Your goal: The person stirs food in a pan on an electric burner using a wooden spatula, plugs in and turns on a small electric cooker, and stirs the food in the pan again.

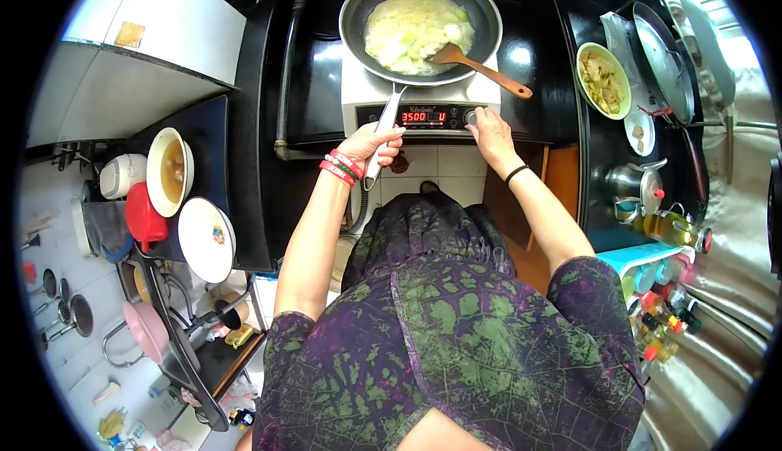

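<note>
My left hand (pixel 373 148) is wrapped round the light-coloured handle (pixel 389 125) of a dark frying pan (pixel 352 32). The pan sits on a white induction cooker (pixel 354 93) whose red display (pixel 423 117) reads 3500. Pale green and whitish food (pixel 407 28) lies in the pan. A wooden spatula (pixel 481 68) rests with its blade in the food and its handle over the right rim. At the cooker's front right corner, the closed fingers of my right hand (pixel 493 136) are on a round knob (pixel 471 117).
To the right stand a bowl of food (pixel 604 81), a small dish (pixel 640 135), a large lid (pixel 661 60), a metal kettle (pixel 635 181) and bottles (pixel 660 321). At left are a bowl with liquid (pixel 171 172), a red container (pixel 145 213) and a white plate (pixel 206 239).
</note>
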